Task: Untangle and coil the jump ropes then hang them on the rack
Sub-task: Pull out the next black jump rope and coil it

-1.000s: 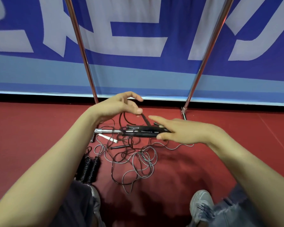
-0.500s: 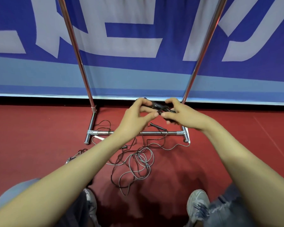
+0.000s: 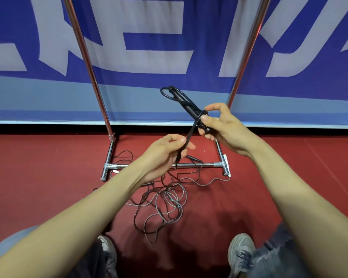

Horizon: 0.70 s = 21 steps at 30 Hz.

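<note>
My right hand (image 3: 223, 129) grips a pair of black jump rope handles (image 3: 184, 101) that point up and to the left, with a short loop of cord at their far end. A black strap or cord (image 3: 190, 133) runs from the handles down to my left hand (image 3: 165, 153), which pinches it between thumb and fingers. Below my hands a tangle of black and grey rope cords (image 3: 163, 203) lies on the red floor. The chrome rack (image 3: 169, 165) stands behind it, its two uprights rising out of view.
A blue and white banner (image 3: 149, 57) hangs right behind the rack. My knees and grey shoes (image 3: 241, 251) are at the bottom of the view. Another rope handle (image 3: 193, 158) lies by the rack's base bar.
My hands have drawn apart: the right one lifted the handles up and right, the left one moved down along the cord. The camera tilted slightly.
</note>
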Each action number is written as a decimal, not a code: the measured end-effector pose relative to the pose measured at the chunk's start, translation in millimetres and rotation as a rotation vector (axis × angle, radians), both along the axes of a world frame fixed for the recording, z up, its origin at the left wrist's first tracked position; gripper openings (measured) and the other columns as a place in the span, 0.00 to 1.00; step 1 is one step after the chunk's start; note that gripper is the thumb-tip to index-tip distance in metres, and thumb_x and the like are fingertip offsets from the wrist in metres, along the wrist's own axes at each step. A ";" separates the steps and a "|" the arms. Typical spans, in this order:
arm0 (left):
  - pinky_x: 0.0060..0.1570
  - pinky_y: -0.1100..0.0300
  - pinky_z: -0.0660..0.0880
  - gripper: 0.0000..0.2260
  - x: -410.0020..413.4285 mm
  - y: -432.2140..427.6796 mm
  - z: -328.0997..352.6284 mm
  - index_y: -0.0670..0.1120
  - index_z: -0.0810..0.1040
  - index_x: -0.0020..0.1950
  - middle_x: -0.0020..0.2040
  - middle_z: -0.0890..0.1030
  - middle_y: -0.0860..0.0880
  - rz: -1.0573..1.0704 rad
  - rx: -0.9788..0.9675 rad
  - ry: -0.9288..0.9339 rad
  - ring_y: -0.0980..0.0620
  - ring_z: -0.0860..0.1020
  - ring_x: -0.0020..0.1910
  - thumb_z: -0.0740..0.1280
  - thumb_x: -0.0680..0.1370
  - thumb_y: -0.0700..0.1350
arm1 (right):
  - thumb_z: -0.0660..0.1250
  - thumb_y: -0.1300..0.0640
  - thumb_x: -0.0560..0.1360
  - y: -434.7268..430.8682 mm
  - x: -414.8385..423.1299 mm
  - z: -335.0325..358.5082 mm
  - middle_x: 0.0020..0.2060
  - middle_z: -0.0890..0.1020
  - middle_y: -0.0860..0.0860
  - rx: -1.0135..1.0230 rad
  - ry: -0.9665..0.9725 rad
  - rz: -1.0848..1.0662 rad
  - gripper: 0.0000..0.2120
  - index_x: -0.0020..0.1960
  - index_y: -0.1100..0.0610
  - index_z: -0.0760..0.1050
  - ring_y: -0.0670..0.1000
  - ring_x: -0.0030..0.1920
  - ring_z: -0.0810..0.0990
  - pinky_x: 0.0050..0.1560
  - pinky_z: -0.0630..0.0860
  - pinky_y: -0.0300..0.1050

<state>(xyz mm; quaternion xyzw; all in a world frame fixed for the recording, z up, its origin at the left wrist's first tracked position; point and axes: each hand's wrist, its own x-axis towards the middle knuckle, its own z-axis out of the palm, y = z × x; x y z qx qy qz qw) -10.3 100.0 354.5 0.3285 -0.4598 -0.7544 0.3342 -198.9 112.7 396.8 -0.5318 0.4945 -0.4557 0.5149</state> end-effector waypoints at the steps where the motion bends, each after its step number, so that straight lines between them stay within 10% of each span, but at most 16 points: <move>1: 0.37 0.67 0.73 0.03 1.6 -1.3 -0.3 0.43 0.71 0.47 0.39 0.83 0.49 -0.033 0.018 0.003 0.56 0.73 0.33 0.60 0.81 0.39 | 0.61 0.57 0.80 1.8 1.8 1.4 0.30 0.78 0.51 -0.028 0.006 0.014 0.09 0.55 0.54 0.61 0.49 0.30 0.70 0.33 0.67 0.39; 5: 0.39 0.67 0.75 0.04 12.4 -13.4 -3.5 0.45 0.72 0.48 0.37 0.83 0.50 -0.061 0.030 -0.082 0.57 0.78 0.33 0.66 0.76 0.38 | 0.63 0.54 0.78 10.7 7.6 5.5 0.32 0.80 0.53 -0.095 0.041 0.151 0.10 0.52 0.54 0.62 0.53 0.34 0.70 0.35 0.69 0.41; 10: 0.33 0.67 0.69 0.11 31.8 -29.3 -4.2 0.39 0.74 0.49 0.29 0.75 0.52 -0.093 -0.417 -0.402 0.56 0.71 0.29 0.73 0.72 0.41 | 0.63 0.57 0.77 21.6 6.6 15.6 0.32 0.80 0.53 -0.028 0.095 0.393 0.08 0.52 0.55 0.64 0.52 0.33 0.73 0.35 0.69 0.41; 15: 0.45 0.55 0.70 0.23 44.2 -39.6 11.4 0.44 0.74 0.52 0.35 0.84 0.46 -0.183 -0.374 -0.438 0.48 0.76 0.37 0.79 0.62 0.42 | 0.62 0.62 0.80 33.4 27.1 5.9 0.32 0.78 0.48 0.222 0.469 0.727 0.07 0.51 0.56 0.64 0.43 0.31 0.74 0.35 0.70 0.35; 21: 0.38 0.63 0.72 0.20 23.2 -24.8 21.0 0.45 0.73 0.49 0.36 0.84 0.44 0.100 -0.536 -0.554 0.54 0.78 0.33 0.80 0.65 0.39 | 0.62 0.54 0.80 17.2 27.0 -22.9 0.35 0.79 0.51 0.175 0.727 0.400 0.13 0.58 0.55 0.59 0.45 0.32 0.73 0.38 0.71 0.42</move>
